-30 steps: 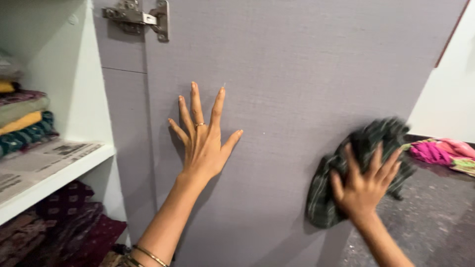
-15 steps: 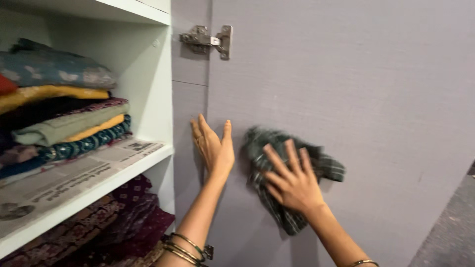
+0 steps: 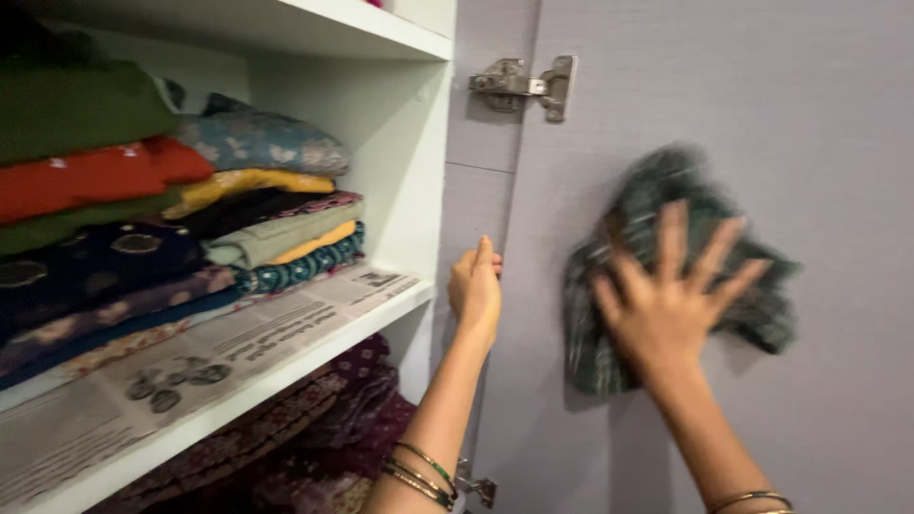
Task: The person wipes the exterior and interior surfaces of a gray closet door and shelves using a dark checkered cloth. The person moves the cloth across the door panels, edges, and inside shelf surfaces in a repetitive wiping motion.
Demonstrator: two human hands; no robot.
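— What are the two hands doing at the wardrobe?

— The right hand (image 3: 666,305) is spread wide, fingers fanned, pressing a dark green checked cloth (image 3: 666,266) flat against the grey inner face of the open wardrobe door (image 3: 762,114). The cloth and the hand are blurred, so I cannot tell the cloth's folds.

— And the left hand?

— The left hand (image 3: 476,286) is curled narrow around the hinge-side edge of the door, fingers wrapped behind it, with bangles (image 3: 424,471) on that wrist. It holds nothing else.

— Where does the cloth sit on the door?

— About mid-height, below and to the right of the metal hinge (image 3: 524,86), well apart from the left hand.

— What is beside them?

— To the left, a white shelf (image 3: 314,343) lined with newspaper (image 3: 190,362) carries a stack of folded clothes (image 3: 190,219) in green, red, yellow and dark blue. More folded fabric (image 3: 314,428), maroon and patterned, lies on the level beneath.
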